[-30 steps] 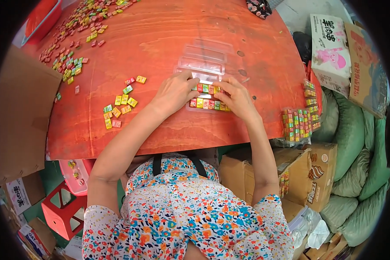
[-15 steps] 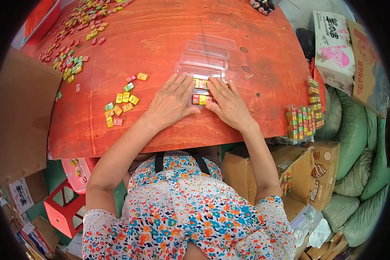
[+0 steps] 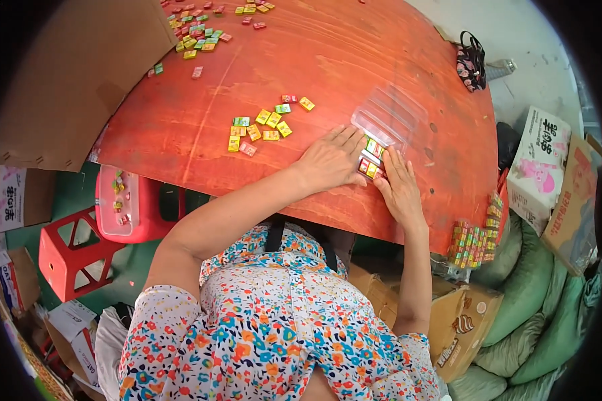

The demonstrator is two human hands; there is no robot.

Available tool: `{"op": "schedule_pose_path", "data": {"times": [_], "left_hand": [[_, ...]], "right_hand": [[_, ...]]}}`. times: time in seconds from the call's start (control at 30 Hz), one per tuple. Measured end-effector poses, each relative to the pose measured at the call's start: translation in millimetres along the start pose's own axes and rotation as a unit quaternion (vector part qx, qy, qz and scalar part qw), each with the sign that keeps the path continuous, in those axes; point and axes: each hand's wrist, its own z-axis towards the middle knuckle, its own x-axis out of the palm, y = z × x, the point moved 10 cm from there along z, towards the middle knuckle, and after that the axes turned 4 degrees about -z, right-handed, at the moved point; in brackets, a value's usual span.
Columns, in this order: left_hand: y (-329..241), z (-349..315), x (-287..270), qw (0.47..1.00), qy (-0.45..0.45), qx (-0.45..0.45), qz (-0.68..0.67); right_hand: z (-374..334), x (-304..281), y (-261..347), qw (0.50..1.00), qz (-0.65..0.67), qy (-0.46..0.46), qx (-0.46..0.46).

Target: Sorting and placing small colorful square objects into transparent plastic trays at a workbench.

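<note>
Boxes (image 3: 372, 170) between left hand (image 3: 331, 162) and right hand (image 3: 401, 188), both laid flat, fingers straight: probably light, stiff, slippery, best held by left and right ends.

red wooden table (image 3: 328, 60) | green floor (image 3: 144, 273) | red plastic stool (image 3: 55, 264), left

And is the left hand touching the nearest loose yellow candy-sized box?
Apart. The head view shows red tabletop between the left hand and that box.
</note>
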Motion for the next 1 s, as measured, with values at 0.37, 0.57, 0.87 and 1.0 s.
{"op": "schedule_pose_path", "data": {"times": [0.37, 0.57, 0.87, 1.0], "left_hand": [[-4, -13, -25, 1.000, -0.012, -0.025, -0.006], [65, -95, -103, 0.971, -0.049, -0.199, 0.121], [83, -144, -111, 0.958, -0.074, -0.250, 0.116], [68, -148, -125, 0.964, -0.131, -0.203, 0.110]], "right_hand": [[35, -33, 32, 0.999, 0.021, -0.044, -0.015], [109, -18, 134, 0.975, 0.131, -0.078, -0.165], [131, -18, 158, 0.954, -0.018, -0.180, -0.239], [83, -30, 166, 0.967, 0.057, -0.176, -0.176]]}}
